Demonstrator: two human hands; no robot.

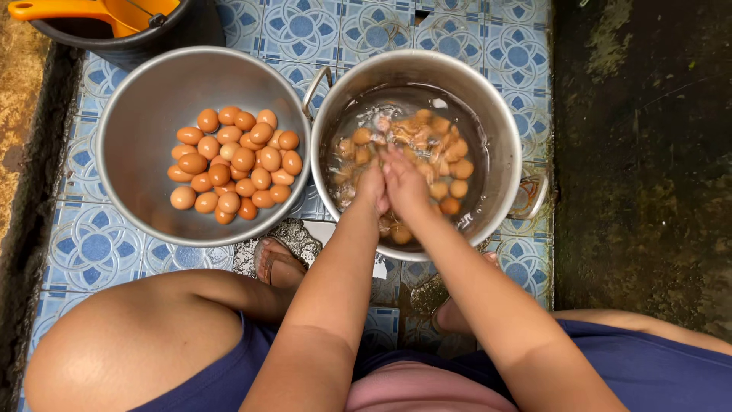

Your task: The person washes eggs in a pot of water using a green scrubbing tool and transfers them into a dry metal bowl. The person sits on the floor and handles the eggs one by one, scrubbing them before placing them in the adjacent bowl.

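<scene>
From the head camera, both hands meet over the water in the steel pot (499, 130): the left hand (371, 187) and right hand (406, 185) are pressed together side by side, fingers curled down, and what they grip, if anything, cannot be told. Brown eggs and shell bits (446, 156) float around them from twelve to four o'clock. At nine o'clock from the pot, touching it, sits a steel bowl (145, 99) of peeled brown eggs (232, 164). A black bucket (130, 38) stands at eleven o'clock.
</scene>
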